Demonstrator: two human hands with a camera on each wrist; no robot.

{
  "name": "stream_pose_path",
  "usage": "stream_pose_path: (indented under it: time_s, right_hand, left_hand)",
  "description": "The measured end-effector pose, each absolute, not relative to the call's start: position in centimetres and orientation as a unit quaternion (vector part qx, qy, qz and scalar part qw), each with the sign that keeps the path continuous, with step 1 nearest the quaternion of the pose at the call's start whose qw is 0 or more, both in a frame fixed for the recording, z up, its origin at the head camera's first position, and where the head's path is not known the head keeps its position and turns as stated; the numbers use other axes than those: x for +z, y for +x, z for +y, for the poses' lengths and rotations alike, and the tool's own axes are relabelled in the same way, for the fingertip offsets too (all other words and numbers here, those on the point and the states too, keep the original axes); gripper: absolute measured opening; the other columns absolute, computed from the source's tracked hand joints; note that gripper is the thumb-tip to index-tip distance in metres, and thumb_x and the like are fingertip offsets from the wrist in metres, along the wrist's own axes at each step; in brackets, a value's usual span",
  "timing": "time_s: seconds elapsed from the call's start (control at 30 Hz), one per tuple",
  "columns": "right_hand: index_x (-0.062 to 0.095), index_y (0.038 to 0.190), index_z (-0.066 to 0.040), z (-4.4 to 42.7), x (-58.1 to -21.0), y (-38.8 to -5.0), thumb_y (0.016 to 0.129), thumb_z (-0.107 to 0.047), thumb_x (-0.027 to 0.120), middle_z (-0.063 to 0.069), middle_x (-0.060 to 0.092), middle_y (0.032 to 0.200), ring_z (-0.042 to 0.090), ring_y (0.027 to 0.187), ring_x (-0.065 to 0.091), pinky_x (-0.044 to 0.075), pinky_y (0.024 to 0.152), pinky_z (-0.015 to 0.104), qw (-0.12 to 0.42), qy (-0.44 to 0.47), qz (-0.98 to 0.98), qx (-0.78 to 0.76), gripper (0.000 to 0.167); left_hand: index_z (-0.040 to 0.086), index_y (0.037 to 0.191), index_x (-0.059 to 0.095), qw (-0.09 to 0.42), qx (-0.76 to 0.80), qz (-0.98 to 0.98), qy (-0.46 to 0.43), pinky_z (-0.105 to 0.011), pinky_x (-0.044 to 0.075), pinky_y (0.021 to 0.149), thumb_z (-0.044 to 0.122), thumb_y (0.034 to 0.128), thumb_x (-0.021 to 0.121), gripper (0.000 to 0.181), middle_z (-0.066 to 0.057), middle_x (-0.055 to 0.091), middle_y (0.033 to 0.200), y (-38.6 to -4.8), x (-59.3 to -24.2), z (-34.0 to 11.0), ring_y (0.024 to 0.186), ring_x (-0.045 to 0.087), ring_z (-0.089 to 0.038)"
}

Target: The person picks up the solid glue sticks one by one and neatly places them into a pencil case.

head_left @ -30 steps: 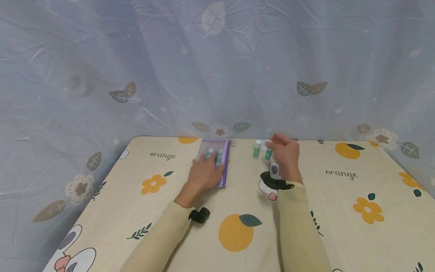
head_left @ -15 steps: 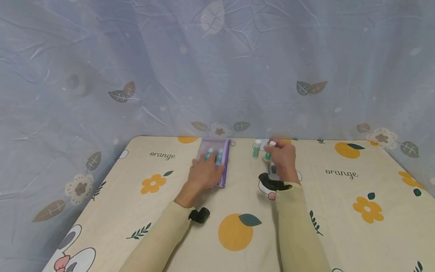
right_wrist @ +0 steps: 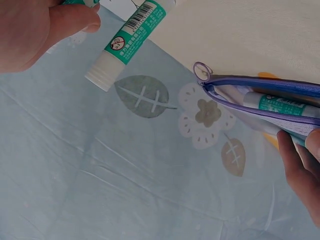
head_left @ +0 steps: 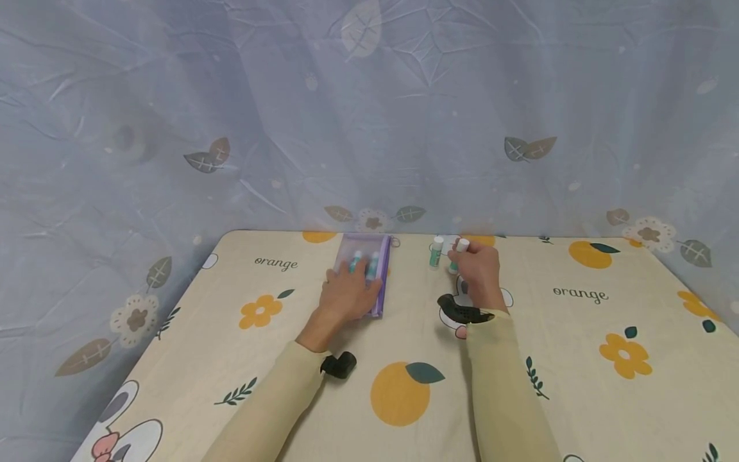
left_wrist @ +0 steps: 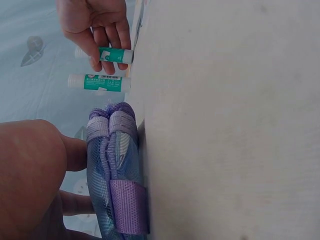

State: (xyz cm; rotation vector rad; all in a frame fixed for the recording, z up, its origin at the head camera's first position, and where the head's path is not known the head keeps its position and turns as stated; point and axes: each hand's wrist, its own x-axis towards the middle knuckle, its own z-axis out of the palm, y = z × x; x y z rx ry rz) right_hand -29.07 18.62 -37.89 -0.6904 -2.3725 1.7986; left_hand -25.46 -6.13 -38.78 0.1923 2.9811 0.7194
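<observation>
My left hand (head_left: 349, 292) rests on a purple mesh zip pouch (head_left: 362, 244), its fingers spread over the near part. Two glue sticks (head_left: 373, 264) show inside the pouch. In the right wrist view the zipper (right_wrist: 265, 82) is parted, and a green-and-white glue stick (right_wrist: 280, 105) shows between its edges. My right hand (head_left: 482, 266) pinches an upright glue stick (left_wrist: 111, 54) between thumb and fingers; its white cap (head_left: 462, 245) pokes out on top. Just left of it a second glue stick (head_left: 435, 252) stands upright, untouched.
A patterned cream cloth (head_left: 398, 394) covers the table. Behind the table's far edge hangs a grey-blue curtain (head_left: 369, 128) with leaf prints. A zipper pull ring (head_left: 395, 242) sticks out at the pouch's far right corner.
My right hand has come down and slightly left, and its fingers have closed on the right-hand glue stick. My left hand and the pouch have stayed put.
</observation>
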Motion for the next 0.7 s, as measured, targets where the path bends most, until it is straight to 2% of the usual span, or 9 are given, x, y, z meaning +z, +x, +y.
stream_pose_path:
  time_s: [0.27, 0.5, 0.7]
  right_hand:
    - [0.067, 0.141, -0.006, 18.57, -37.79, -29.04, 0.104, -0.016, 0.065, 0.014, 0.059, 0.147, 0.029, 0.123, 0.049, 0.043, 0.106, 0.044, 0.04, -0.227, -0.771, 0.594, 0.038]
    - [0.065, 0.145, -0.008, 18.47, -37.85, -29.16, 0.104, -0.017, 0.066, 0.013, 0.059, 0.152, 0.03, 0.131, 0.049, 0.042, 0.115, 0.048, 0.036, -0.235, -0.769, 0.594, 0.042]
    - [0.064, 0.146, -0.008, 18.44, -37.99, -29.34, 0.105, -0.017, 0.065, 0.012, 0.058, 0.152, 0.029, 0.128, 0.047, 0.041, 0.112, 0.046, 0.038, -0.232, -0.765, 0.599, 0.042]
  left_hand:
    - [0.014, 0.166, 0.036, 0.03, 0.234, 0.97, 0.064, -0.067, 0.041, 0.112, 0.046, 0.1086, 0.048, 0.067, -0.028, 0.042, 0.159, -25.49, -38.91, -6.12, 0.136, 0.046, -0.053]
    - [0.014, 0.165, 0.036, 0.027, 0.229, 0.971, 0.064, -0.067, 0.042, 0.11, 0.046, 0.1085, 0.048, 0.066, -0.028, 0.043, 0.158, -25.52, -38.94, -6.07, 0.134, 0.047, -0.053]
    - [0.015, 0.166, 0.035, 0.03, 0.225, 0.972, 0.062, -0.066, 0.042, 0.111, 0.046, 0.1087, 0.047, 0.067, -0.027, 0.042, 0.16, -25.55, -38.92, -6.04, 0.134, 0.047, -0.052]
